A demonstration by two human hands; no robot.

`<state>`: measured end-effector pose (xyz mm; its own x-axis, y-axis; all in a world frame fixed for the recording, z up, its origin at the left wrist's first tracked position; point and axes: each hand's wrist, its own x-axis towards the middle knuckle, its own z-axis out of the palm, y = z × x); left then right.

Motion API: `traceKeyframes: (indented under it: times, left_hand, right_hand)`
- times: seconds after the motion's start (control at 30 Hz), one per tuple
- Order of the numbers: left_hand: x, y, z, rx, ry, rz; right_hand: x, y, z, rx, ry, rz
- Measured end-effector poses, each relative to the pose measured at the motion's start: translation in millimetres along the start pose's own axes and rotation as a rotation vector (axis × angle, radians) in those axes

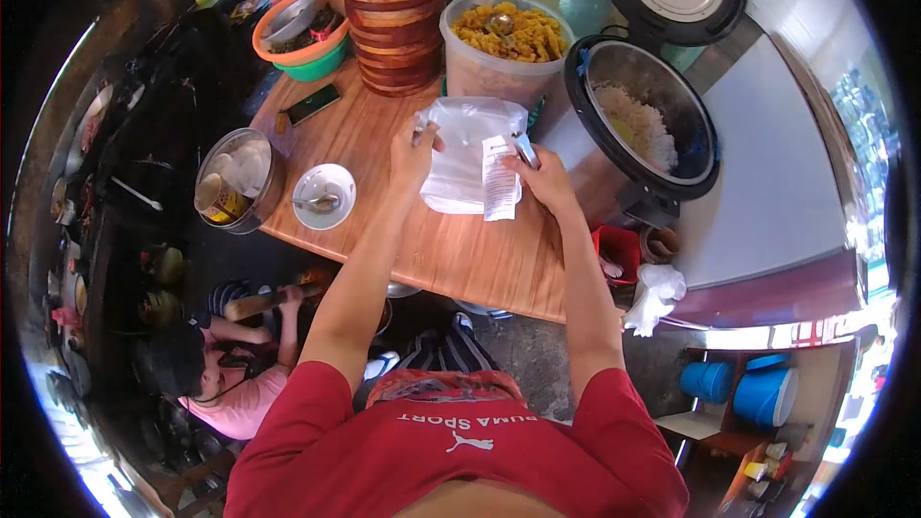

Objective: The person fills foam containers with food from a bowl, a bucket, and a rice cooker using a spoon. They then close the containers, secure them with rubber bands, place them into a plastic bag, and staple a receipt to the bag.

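A clear plastic bag [459, 158] lies flat on the wooden table [384, 221] in front of me. My left hand [416, 152] has its thumb and fingers closed at the bag's left edge. Over the bag's right side lies a printed paper receipt [499, 182]. My right hand [543, 177] is at the receipt's right edge, closed around a small light-blue tool [525, 148] that looks like a stapler. Its lower part is hidden by my fingers.
Behind stand a stack of wooden rings [395, 19], a tub of yellow food [504, 62] and an open rice cooker [614, 163]. A white bowl with a spoon [324, 197], a phone [313, 104] and a metal pot [245, 177] are left. Another person [235, 379] crouches below left.
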<state>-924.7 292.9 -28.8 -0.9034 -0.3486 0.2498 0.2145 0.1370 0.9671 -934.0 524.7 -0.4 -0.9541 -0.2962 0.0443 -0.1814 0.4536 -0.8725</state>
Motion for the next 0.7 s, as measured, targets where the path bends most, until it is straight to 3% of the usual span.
traceKeyframes:
  times: [0.03, 0.13, 0.2, 0.27, 0.33, 0.5, 0.63, 0.7]
  left_hand:
    - [-1, 10, 0, -0.280, -0.036, -0.081]
    - [9, 22, -9, -0.281, -0.179, -0.223]
    - [7, 37, -10, -0.303, -0.166, -0.313]
    - [4, 52, -3, -0.350, -0.179, -0.355]
    - [3, 61, 5, -0.404, -0.210, -0.358]
    - [6, 43, 11, -0.234, -0.215, -0.371]
    - [-10, 39, -1, 0.071, -0.233, -0.391]
    - [-28, 63, 5, 0.699, 0.046, 0.200]
  right_hand:
    - [13, 10, 1, 0.101, -0.053, 0.056]
    - [30, 5, -15, 0.415, -0.099, 0.034]
    - [30, -4, -29, 0.546, -0.026, 0.089]
    - [26, -14, -36, 0.639, 0.055, 0.141]
    - [34, -7, -39, 0.642, 0.099, 0.045]
    - [35, 11, -32, 0.449, 0.081, -0.003]
    - [16, 16, -26, 0.531, 0.080, 0.013]
    - [7, 7, -29, 0.561, 0.089, 0.046]
